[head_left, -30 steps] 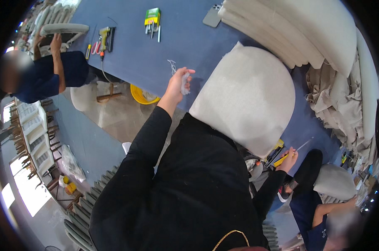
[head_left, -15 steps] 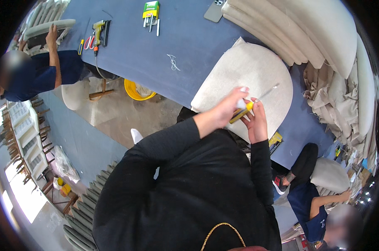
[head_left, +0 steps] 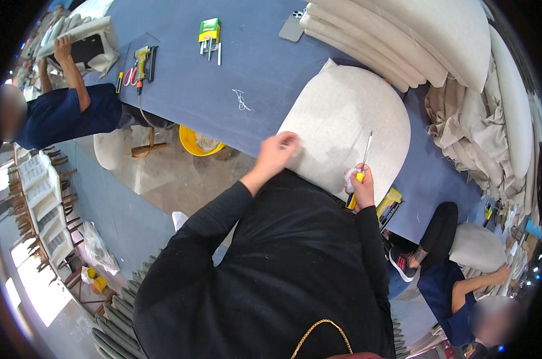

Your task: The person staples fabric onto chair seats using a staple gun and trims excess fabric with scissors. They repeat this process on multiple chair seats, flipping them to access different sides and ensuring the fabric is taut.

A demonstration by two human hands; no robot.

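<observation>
My right hand [head_left: 365,190] is closed around a screwdriver [head_left: 359,185] with a yellow and black handle, its thin metal shaft pointing up and away. A small white wad [head_left: 350,178] sits against the handle in the same hand. Under both hands lies a cream upholstered seat cushion [head_left: 348,107], rounded at its far right side, on the blue-grey table [head_left: 265,78]. My left hand [head_left: 277,152] hovers by the cushion's near left edge, apart from the screwdriver. Its fingers look bent but are smeared by motion, and I cannot make out anything in them.
A yellow staple gun [head_left: 389,206] lies right of my right hand. Farther off are another staple gun [head_left: 142,63], a staple box [head_left: 209,36] and a phone [head_left: 292,27]. Stacked cushions [head_left: 396,42] and loose fabric [head_left: 456,125] fill the right. Co-workers [head_left: 67,116] [head_left: 441,293] handle cushions on both sides.
My left hand has left the screwdriver and moved left. The right hand has come nearer with the screwdriver, now more upright, and the white wad. The left co-worker's cushion has tilted.
</observation>
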